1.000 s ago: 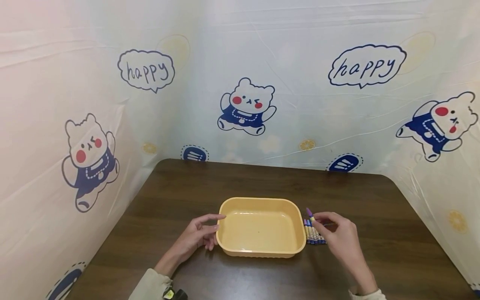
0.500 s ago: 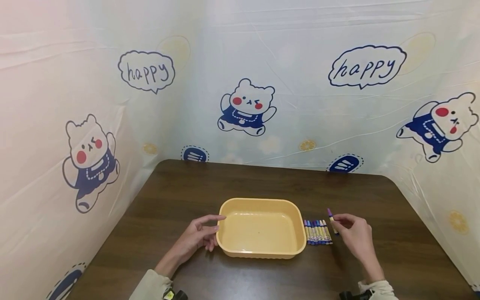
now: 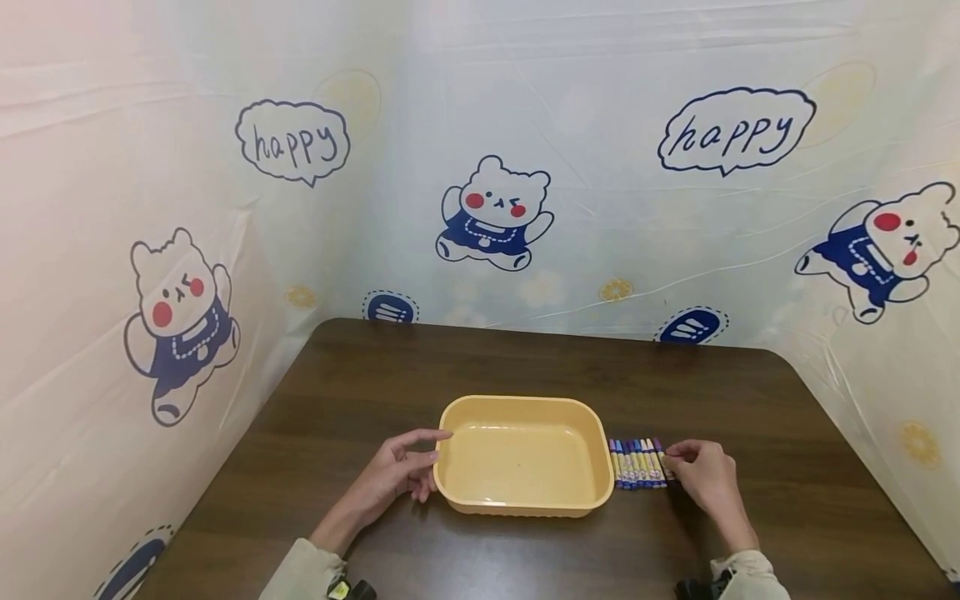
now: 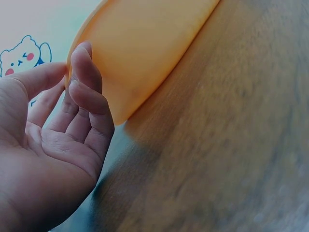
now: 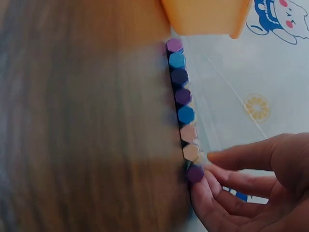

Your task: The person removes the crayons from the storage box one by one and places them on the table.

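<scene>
My left hand (image 3: 390, 475) grips the left rim of a yellow plastic bin (image 3: 517, 505), its index finger reaching over the edge. The left wrist view shows the left hand's (image 4: 63, 130) thumb and fingers at the bin's edge (image 4: 140, 53). Beside the bin's right wall lies a row of crayons (image 3: 633, 467) with pale yellow wrappers, their tips pointing away from me. At the row's right end my right hand (image 3: 708, 479) pinches a purple crayon (image 5: 195, 173). That crayon lies next to a cream one (image 5: 191, 152). Part of it is hidden by fingers.
The dark wooden table (image 3: 375, 367) extends around the bin and crayons. A pale printed curtain (image 3: 585, 233) surrounds its back and sides. In the right wrist view, the bin's corner (image 5: 207, 17) stands close to the first crayon.
My right hand carried the purple crayon rightward past the row, then lowered it against the row's right end. The left hand and the bin stayed put.
</scene>
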A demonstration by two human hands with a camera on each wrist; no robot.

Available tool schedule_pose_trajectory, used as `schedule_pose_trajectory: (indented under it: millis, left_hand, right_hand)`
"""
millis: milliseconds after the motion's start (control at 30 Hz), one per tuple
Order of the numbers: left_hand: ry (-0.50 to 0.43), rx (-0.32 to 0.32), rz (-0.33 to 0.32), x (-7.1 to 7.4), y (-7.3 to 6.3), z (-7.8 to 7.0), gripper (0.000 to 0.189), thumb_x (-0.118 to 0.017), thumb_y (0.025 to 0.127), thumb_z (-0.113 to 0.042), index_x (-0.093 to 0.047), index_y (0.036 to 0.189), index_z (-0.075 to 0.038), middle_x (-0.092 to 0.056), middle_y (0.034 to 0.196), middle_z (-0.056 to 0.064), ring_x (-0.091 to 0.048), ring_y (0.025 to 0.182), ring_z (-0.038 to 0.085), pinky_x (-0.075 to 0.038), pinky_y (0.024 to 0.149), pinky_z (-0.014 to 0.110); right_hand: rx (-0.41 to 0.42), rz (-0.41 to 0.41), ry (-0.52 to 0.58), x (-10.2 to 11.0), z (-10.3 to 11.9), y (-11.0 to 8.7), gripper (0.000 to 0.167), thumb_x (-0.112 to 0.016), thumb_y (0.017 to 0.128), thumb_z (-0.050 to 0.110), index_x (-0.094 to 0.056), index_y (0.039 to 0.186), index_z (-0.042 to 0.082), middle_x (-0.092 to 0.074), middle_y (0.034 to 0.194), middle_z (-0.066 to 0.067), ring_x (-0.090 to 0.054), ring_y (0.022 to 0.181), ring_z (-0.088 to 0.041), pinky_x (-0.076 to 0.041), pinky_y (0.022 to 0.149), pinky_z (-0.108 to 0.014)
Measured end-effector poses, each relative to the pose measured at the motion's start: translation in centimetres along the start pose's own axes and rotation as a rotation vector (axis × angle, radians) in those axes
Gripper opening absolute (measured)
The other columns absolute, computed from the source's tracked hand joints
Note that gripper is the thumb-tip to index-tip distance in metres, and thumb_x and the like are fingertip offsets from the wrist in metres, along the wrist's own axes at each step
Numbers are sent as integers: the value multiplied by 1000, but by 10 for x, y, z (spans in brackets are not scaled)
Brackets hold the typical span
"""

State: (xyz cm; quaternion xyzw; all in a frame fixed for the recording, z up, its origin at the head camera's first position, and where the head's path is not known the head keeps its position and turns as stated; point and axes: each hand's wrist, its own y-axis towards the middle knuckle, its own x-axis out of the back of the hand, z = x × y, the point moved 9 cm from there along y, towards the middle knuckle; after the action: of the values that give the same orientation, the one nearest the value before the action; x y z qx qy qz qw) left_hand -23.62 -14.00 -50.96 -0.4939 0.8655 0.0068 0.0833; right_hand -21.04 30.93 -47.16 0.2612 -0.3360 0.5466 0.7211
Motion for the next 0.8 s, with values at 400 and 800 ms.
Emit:
schedule_pose_trajectory:
  millis: [400, 800]
  left_hand:
    - [0, -18, 20, -3, -1, -2, 49, -57, 102, -16, -45, 143, 7, -67, 72, 5, -60, 56, 14, -48, 52, 23]
    - [26, -27, 12, 0, 2, 0, 48, -58, 101, -16, -46, 142, 6, -67, 71, 6, -60, 55, 14, -48, 51, 23]
  right_hand:
    - [-33, 32, -10, -8, -4, -7, 20, -73, 84, 15, -74, 95, -1, -72, 84, -8, -63, 78, -22, -48, 68, -37]
    - [-64, 47, 78, -19, -22, -9, 31, -75, 88, 24, -74, 108, 0, -75, 94, -10, -67, 82, -17, -49, 69, -31]
